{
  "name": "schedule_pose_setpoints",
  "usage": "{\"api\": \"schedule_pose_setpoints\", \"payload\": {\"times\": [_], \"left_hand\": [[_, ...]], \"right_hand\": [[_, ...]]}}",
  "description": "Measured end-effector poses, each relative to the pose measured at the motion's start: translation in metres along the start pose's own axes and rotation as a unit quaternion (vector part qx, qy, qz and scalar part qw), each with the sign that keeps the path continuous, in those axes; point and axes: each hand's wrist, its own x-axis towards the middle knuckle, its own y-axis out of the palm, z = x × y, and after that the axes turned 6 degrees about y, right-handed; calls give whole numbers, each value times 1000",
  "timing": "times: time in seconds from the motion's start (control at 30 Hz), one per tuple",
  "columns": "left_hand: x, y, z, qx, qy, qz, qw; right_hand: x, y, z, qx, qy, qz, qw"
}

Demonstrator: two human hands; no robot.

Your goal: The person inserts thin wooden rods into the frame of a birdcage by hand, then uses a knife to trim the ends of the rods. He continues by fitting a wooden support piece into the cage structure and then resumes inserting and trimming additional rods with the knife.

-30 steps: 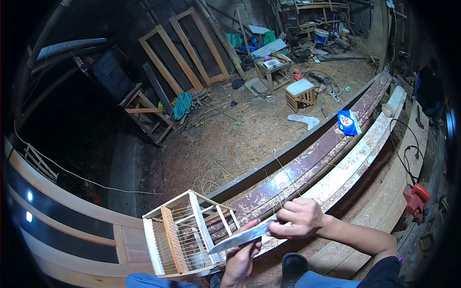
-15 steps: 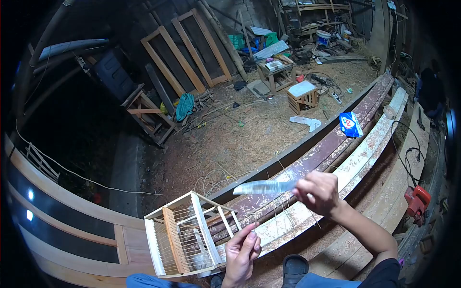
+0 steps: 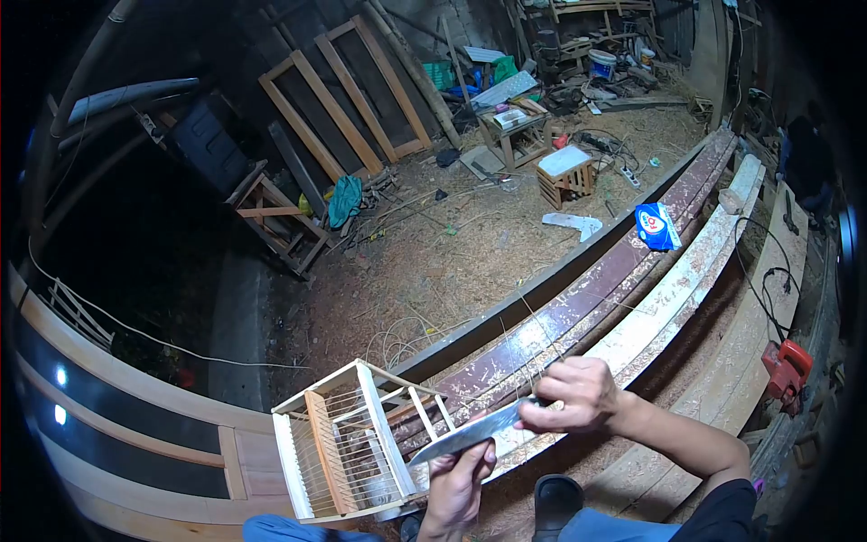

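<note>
My right hand [image 3: 574,397] was clenched around the grip of a knife [image 3: 468,437], whose broad blade slanted down to the left across the fingertips of my other hand. My left hand [image 3: 453,486] was raised beneath that blade, its fingers curled and its thumb turned up; the metal covered the tips, so I cannot tell whether they pinched anything. Just left of it stood a small wooden cage [image 3: 383,429] with thin bars, the knife's point reaching close to its near upright. Past my hands ran a maroon plank [image 3: 578,309] and, nearer to me, a pale plank [image 3: 673,298], both strewn with shavings. A blue packet [image 3: 657,227] lay well along the maroon one. Off to my right, a red tool [image 3: 787,369] sat by another board. Farther out, across the littered ground [image 3: 433,280], were a slatted stool [image 3: 564,163] and some tall wooden frames [image 3: 312,108], leaning.
</note>
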Motion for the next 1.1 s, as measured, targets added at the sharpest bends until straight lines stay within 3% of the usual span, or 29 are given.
{"api": "schedule_pose_setpoints", "payload": {"times": [0.2,0.27,0.33,0.53,0.63,0.7,0.87,0.97,1.1], "left_hand": [[14,11,-14,66,1,0,998],[12,4,-5,63,26,22,997],[6,4,-4,71,14,13,997],[10,0,3,11,23,-5,1000],[1,5,2,26,-14,-55,998],[-1,3,4,10,-21,-29,999],[5,4,1,40,-1,-3,999],[0,12,-5,62,2,1,998],[0,6,-2,29,12,-13,999]], "right_hand": [[-9,1,-19,-44,38,-23,998],[-5,-4,-38,-63,174,-73,980],[-3,-14,-52,-80,188,-97,974],[-3,-5,-9,23,34,-1,999],[-1,1,9,12,5,22,1000],[2,1,7,21,-3,16,1000],[-3,-3,-11,-5,21,13,1000],[-7,-2,-31,3,194,-63,979],[-3,-17,-20,15,109,-27,994]]}}
